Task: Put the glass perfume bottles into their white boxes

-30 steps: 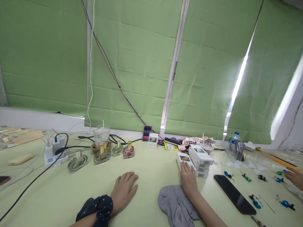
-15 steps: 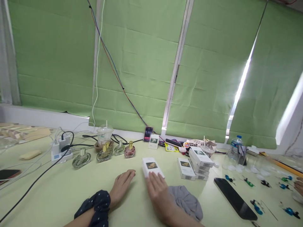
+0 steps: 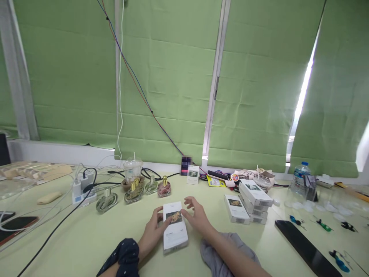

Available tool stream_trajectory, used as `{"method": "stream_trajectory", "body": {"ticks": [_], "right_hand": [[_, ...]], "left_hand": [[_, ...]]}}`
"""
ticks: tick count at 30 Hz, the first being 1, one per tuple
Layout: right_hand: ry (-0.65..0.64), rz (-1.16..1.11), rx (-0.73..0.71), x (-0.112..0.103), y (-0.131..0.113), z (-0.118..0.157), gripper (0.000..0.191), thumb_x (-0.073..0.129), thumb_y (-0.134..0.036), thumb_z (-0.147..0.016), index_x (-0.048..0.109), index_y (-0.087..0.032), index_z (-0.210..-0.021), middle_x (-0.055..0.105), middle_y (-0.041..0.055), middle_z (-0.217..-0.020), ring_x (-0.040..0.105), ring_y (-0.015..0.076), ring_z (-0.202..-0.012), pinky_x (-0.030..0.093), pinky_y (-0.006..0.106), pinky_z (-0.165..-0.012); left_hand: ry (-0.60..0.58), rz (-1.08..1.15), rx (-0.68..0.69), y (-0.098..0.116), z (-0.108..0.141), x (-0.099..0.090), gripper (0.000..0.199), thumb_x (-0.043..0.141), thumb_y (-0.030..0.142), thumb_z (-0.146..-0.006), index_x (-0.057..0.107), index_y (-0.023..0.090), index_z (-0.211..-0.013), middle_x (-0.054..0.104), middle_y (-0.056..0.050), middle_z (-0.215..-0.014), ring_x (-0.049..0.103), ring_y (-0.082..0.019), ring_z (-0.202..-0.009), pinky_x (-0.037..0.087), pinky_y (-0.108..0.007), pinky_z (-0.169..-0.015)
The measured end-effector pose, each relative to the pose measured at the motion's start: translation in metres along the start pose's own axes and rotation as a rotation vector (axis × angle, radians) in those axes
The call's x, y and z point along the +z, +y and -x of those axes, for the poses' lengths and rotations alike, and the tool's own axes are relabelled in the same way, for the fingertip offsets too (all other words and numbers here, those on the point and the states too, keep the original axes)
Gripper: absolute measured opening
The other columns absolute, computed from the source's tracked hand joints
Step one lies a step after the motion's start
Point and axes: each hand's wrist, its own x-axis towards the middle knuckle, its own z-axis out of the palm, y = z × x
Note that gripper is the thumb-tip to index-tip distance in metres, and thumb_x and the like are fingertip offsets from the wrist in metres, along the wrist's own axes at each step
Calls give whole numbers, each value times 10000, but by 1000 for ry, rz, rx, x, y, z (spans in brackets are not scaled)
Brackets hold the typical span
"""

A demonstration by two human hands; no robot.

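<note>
Head view: a pale green table (image 3: 86, 234) under green blinds.
Box: the flat white cardboard box with a small golden picture (image 3: 174, 227) is up off the table, near its front edge, label facing the camera.
Left hand (image 3: 152, 232): gripping the box's left side, thumb on its face; dark dotted cuff (image 3: 122, 257) at the wrist.
Right hand (image 3: 197, 215): fingers spread and loose, at the box's upper right corner; whether they touch it, can't tell.
Right of the box: stack of matching white boxes (image 3: 248, 200), well apart.
Below right of the box: crumpled grey cloth (image 3: 227, 256) under the right forearm.
Behind the box: row of small glass perfume bottles with gold caps (image 3: 135, 190).
</note>
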Motion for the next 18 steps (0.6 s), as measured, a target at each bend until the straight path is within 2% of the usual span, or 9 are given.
{"method": "stream_trajectory", "body": {"ticks": [2, 4, 8, 11, 14, 18], "right_hand": [[-110, -281, 182, -3, 15, -8, 509, 700, -445, -693, 479, -195, -1077, 622, 84, -962, 625, 204, -808, 488, 378, -774], [-197, -474, 253, -3, 26, -10, 582, 731, -494, -648, 455, -199, -1067, 619, 58, -910, 627, 176, -761, 482, 362, -782], [-257, -545, 280, -6, 25, -3, 704, 791, -499, -584, 427, -224, -1120, 587, 69, -1040, 622, 148, -772, 460, 356, -825], [-333, -587, 260, -11, 17, 0, 815, 824, -461, -559, 378, -248, -1208, 584, 77, -1093, 630, 164, -842, 446, 363, -858], [-409, -656, 207, -13, 10, 2, 862, 812, -449, -589, 334, -241, -1276, 644, 55, -954, 641, 188, -842, 459, 364, -829], [-307, -532, 27, -12, 3, 7, 790, 745, -424, -679, 315, -232, -1313, 648, 58, -952, 625, 171, -783, 473, 309, -720]], "left_hand": [[-65, 31, -2, 0, 1, -1, 659, 606, 592, -736, 338, 203, -1196, 649, -136, -1084, 633, -287, -1028, 514, -395, -835], [-76, 51, -4, 1, 1, -1, 643, 610, 585, -739, 309, 215, -1171, 637, -140, -1094, 620, -294, -1049, 510, -406, -836], [-95, 71, 39, 9, 1, -2, 604, 639, 533, -742, 299, 230, -1138, 628, -139, -1102, 597, -296, -1081, 499, -415, -840], [-141, 35, 118, 22, 2, -4, 575, 655, 463, -756, 324, 233, -1165, 617, -137, -1139, 568, -288, -1117, 466, -418, -885], [-176, -65, 195, 34, 3, -8, 591, 671, 396, -755, 356, 246, -1232, 592, -133, -1207, 546, -292, -1133, 434, -427, -910], [-190, -207, 318, 45, 4, -14, 575, 654, 342, -764, 395, 257, -1270, 538, -108, -1285, 504, -279, -1165, 408, -416, -949]]}}
